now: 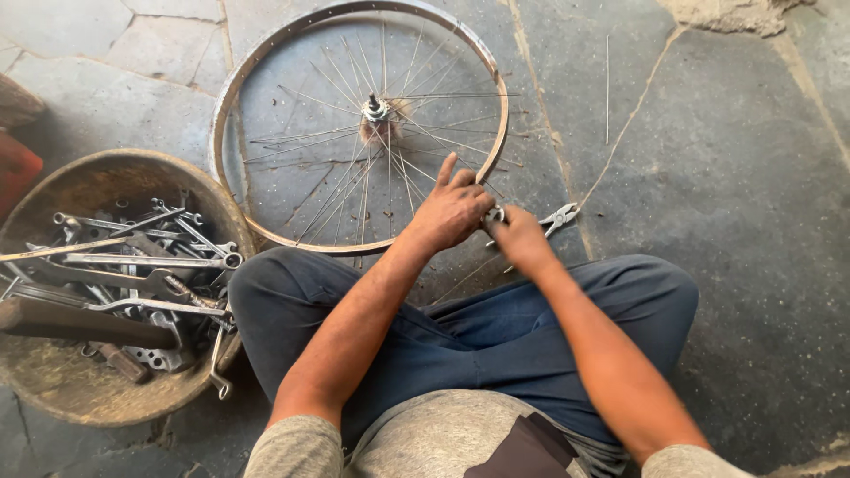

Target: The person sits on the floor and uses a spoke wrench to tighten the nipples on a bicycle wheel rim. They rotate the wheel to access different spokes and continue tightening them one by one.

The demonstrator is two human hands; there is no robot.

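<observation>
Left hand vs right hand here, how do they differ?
The left hand rests over the rim of the silver spoked bicycle wheel, index finger raised and pointing away; the right hand is closed low near the knee. The right hand holds small metal pliers, jaws sticking out to the right; the left grips only a small metal piece, too small to identify. Both meet at the wheel's near edge.

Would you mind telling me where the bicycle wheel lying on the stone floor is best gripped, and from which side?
Probably at the near arc of the metal rim of the bicycle wheel, reached from the person's side. The wheel lies flat, its rim is a bare, even hoop, and that arc sits just ahead of the knees, left of the left hand. The thin spokes, some loose or bent, and the hub offer poorer hold.
</observation>
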